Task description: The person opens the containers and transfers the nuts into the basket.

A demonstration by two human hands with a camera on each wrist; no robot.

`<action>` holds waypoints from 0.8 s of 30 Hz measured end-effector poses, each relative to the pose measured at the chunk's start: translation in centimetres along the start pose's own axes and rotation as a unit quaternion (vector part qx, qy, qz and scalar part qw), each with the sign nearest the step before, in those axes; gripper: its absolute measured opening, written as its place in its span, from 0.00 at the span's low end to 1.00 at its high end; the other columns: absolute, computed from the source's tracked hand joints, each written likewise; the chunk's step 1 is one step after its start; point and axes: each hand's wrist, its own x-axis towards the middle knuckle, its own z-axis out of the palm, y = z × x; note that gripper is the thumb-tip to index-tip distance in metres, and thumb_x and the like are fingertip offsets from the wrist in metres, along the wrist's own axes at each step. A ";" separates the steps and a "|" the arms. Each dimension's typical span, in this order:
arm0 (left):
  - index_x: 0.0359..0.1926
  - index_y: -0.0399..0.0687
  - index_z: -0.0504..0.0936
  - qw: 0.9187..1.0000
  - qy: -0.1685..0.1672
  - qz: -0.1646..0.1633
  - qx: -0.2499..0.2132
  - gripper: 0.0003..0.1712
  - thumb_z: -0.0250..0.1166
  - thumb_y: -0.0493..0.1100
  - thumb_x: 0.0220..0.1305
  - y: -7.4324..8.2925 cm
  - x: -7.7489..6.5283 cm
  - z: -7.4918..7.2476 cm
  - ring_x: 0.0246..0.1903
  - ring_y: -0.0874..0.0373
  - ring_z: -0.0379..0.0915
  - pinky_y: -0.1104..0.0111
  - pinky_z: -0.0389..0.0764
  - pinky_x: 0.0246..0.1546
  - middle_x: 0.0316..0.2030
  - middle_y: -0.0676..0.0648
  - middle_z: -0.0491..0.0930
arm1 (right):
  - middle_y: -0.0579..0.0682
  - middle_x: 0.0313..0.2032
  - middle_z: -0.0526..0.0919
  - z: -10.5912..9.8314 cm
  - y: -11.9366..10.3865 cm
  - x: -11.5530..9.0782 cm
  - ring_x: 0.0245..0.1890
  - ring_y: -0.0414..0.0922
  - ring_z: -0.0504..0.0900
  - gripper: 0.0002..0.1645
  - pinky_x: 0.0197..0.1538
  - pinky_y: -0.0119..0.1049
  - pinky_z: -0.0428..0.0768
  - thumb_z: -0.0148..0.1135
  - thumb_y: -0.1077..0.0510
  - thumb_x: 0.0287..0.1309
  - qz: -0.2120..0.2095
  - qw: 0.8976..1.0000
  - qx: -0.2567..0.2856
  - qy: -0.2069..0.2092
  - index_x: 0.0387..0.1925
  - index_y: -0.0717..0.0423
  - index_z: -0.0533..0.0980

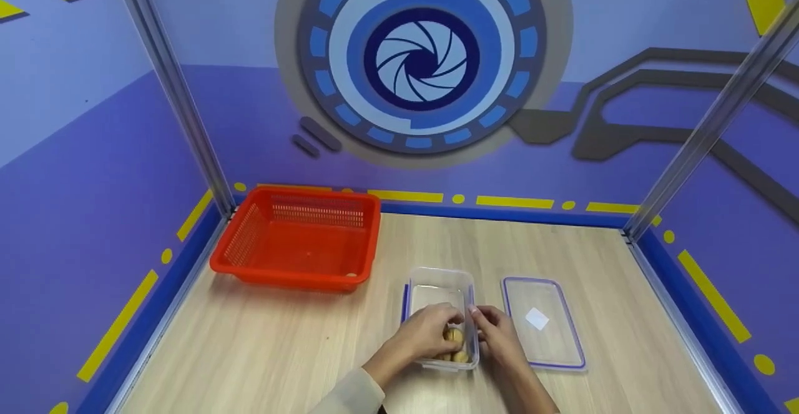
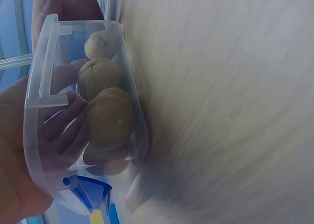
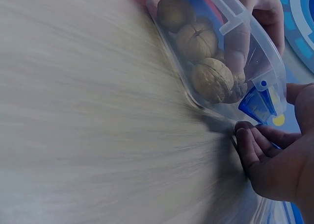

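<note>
Purple panels [image 1: 249, 108] are set around a wood-grain tabletop [image 1: 206, 351]. At left, a red basket [image 1: 290, 280] is shown whole only by the head view. Next, walnuts [image 3: 212, 80] are held in a clear container [image 1: 440, 278] and touched by the left hand [image 1: 431, 330]; whether one is gripped cannot be told. A blue latch [image 3: 257, 104] and the shells' seams are revealed by the right wrist view. Beside the container's right wall, the right hand [image 1: 501, 337] is placed, fingers bent, their grip unclear. Farthest right, a lid [image 1: 555, 342] is marked with a white label [image 1: 537, 319], too small to be read.

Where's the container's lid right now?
In the head view, the lid lies on the table, right of the clear container, beside the right hand.
</note>
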 end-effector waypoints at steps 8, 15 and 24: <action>0.50 0.49 0.88 1.000 -0.016 -0.011 0.001 0.21 0.83 0.48 0.57 0.1 -0.1 0.0 0.43 0.66 0.79 0.70 0.81 0.50 0.43 0.56 0.85 | 0.58 0.42 0.85 0.1 0.0 0.1 0.38 0.47 0.83 0.25 0.37 0.36 0.84 0.62 0.51 0.77 -0.002 1.000 -0.005 -0.002 0.56 0.72 0.78; 0.47 0.50 0.88 1.000 -0.021 -0.014 0.018 0.20 0.83 0.49 0.56 0.1 -0.1 0.0 0.36 0.69 0.72 0.71 0.79 0.42 0.40 0.58 0.83 | 0.58 0.42 0.85 0.0 0.0 0.1 0.37 0.47 0.83 0.24 0.37 0.36 0.84 0.62 0.51 0.77 -0.004 1.000 -0.007 -0.002 0.56 0.71 0.79; 0.49 0.50 0.88 0.999 -0.025 -0.024 0.019 0.21 0.83 0.49 0.56 0.3 -0.1 0.0 0.34 0.70 0.71 0.71 0.79 0.39 0.38 0.59 0.83 | 0.58 0.44 0.85 -0.1 0.0 0.1 0.36 0.47 0.84 0.26 0.37 0.36 0.84 0.60 0.50 0.78 -0.007 1.000 -0.020 -0.006 0.57 0.72 0.77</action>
